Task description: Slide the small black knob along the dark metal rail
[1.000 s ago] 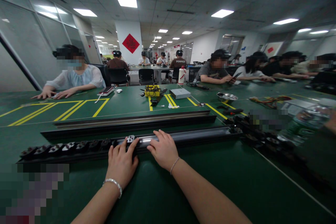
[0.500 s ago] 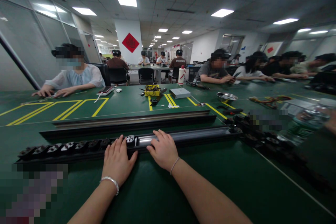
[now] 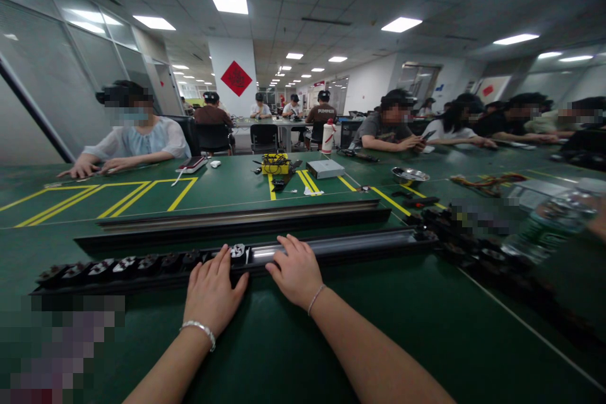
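Observation:
A long black rail (image 3: 350, 245) lies across the table in front of me, its right part showing a shiny inner channel. Several black socket-like modules (image 3: 100, 267) sit in a row along its left part. One module with a white face (image 3: 238, 251) is at mid-rail, between my hands. My left hand (image 3: 213, 293) rests over the rail just left of that module, fingers stretched out and covering part of the row. To the right of it, my right hand (image 3: 297, 270) lies on the rail's near edge with fingers extended and slightly bent. Neither hand is closed around anything.
Behind the rail lies a second long black profile (image 3: 237, 218). Loose black modules (image 3: 490, 254) and a plastic bottle (image 3: 544, 224) are on the right. Farther back stand a yellow box (image 3: 276, 164), a grey box (image 3: 326, 168) and a metal bowl (image 3: 409, 175). Co-workers sit around the table.
My hands stay in nearly the same place on the rail. The whole view has shifted very slightly. At the far left, the co-worker's hands have moved a little.

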Demonstrator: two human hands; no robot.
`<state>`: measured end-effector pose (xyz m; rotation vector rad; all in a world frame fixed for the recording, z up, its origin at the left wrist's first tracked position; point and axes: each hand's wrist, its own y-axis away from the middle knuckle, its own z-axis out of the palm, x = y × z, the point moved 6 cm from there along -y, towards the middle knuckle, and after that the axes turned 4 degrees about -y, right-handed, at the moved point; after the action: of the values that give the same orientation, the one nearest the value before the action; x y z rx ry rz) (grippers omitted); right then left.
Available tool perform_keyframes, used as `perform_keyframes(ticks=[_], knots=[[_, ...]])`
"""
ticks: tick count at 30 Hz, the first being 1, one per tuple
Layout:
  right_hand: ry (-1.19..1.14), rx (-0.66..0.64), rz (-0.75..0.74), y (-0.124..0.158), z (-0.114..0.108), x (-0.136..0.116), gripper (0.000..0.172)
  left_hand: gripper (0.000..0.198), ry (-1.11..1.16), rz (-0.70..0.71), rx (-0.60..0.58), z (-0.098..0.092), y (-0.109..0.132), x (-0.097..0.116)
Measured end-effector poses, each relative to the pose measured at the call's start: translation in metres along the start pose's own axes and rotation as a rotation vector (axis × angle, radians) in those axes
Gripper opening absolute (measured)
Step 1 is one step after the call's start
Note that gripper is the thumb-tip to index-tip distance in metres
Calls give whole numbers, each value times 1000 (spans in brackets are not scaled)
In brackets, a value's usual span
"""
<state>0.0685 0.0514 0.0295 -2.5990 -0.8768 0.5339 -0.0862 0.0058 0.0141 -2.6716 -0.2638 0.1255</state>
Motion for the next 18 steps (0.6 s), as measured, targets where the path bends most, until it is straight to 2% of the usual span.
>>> perform_keyframes(ticks=[18], knots=[[0,-14,1,0,-1,0,32,58,0,3,-20,-1,-1,0]])
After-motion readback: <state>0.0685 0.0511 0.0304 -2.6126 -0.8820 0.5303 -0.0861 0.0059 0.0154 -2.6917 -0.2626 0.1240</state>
